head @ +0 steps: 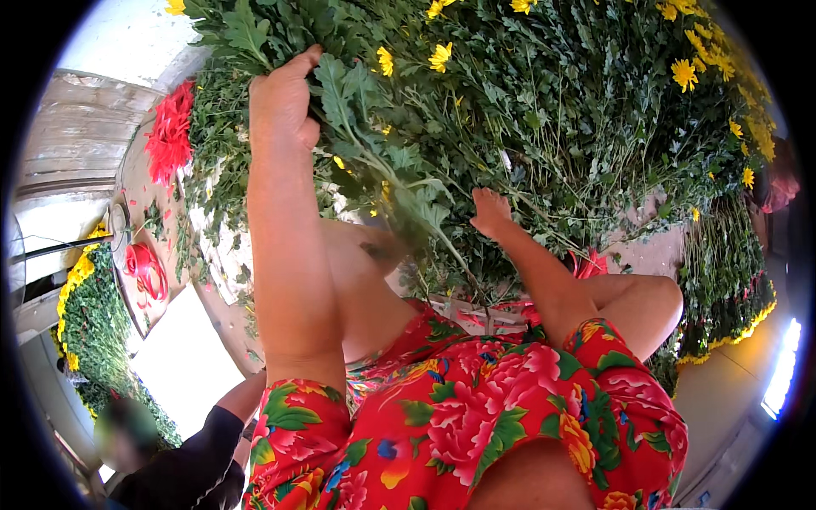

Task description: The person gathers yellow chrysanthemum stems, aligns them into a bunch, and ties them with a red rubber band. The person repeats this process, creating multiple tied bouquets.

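My left hand (pixel 284 95) is stretched far forward at the upper left, its fingers closed around leafy chrysanthemum stems (pixel 255 38). A long leafy stem (pixel 389 169) slants from beside that hand down towards my lap, partly blurred. My right hand (pixel 491 210) rests low at the near edge of a large heap of yellow-flowered chrysanthemum stems (pixel 548 115); its fingertips are partly lost against the leaves, and whether it grips a stem cannot be told. Yellow blooms (pixel 440 57) show among the green, most of them along the far right.
Red ribbon strips (pixel 171 134) lie in a bunch at the left, near a roll of red ribbon (pixel 145 271). A person in dark clothing (pixel 185 468) sits at the lower left. Bundled flowers (pixel 95 319) stand behind that person, and more bundles (pixel 720 287) at the right.
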Demonstrator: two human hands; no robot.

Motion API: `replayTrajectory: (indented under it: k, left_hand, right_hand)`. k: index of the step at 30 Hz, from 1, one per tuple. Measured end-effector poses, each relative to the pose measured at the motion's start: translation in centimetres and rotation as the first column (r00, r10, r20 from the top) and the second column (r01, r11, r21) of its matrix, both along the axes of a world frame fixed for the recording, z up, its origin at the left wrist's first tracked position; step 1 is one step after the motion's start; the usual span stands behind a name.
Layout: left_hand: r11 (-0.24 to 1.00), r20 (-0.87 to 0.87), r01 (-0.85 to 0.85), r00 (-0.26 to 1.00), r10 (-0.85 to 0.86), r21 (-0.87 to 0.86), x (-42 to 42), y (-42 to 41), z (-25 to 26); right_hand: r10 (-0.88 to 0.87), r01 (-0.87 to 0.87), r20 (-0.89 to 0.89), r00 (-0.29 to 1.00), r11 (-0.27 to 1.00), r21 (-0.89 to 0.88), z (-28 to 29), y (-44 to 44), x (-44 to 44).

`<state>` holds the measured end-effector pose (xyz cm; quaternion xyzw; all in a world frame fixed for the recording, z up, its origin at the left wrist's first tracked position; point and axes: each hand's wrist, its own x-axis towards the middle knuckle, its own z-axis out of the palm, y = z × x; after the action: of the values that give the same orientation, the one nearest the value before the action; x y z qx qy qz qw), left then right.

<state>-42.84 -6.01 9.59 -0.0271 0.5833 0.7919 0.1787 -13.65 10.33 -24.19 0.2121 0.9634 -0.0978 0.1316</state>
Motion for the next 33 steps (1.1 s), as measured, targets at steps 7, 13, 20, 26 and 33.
replayTrajectory:
  k: [7,13,20,26,33]
  left_hand:
    - [0.999,-0.020,-0.020,1.000,0.021,0.031,0.3,-0.2,0.5]
    - [0.998,0.013,-0.045,0.999,0.044,0.038,-0.1,-0.2,0.1]
    - [0.995,-0.008,0.073,0.997,-0.072,0.062,-0.1,1.4,-0.9]
    - [0.999,0.043,-0.021,0.999,0.023,-0.048,0.8,1.2,1.0]
    - [0.999,0.037,-0.030,0.999,0.031,-0.028,0.7,1.8,-0.5]
  right_hand:
    - [-0.329,0.278,-0.087,0.940,0.890,-0.362,1.0,1.5,-0.2]
    - [-0.659,0.220,-0.255,0.708,0.549,-0.807,6.8,8.2,-0.4]
    - [-0.664,0.199,-0.349,0.661,0.603,-0.773,12.0,9.6,-2.8]
    - [-0.374,0.134,-0.328,0.868,0.811,-0.570,6.1,5.3,-2.1]
    - [-0.269,0.201,-0.309,0.912,0.951,-0.235,-0.8,-2.7,-3.2]
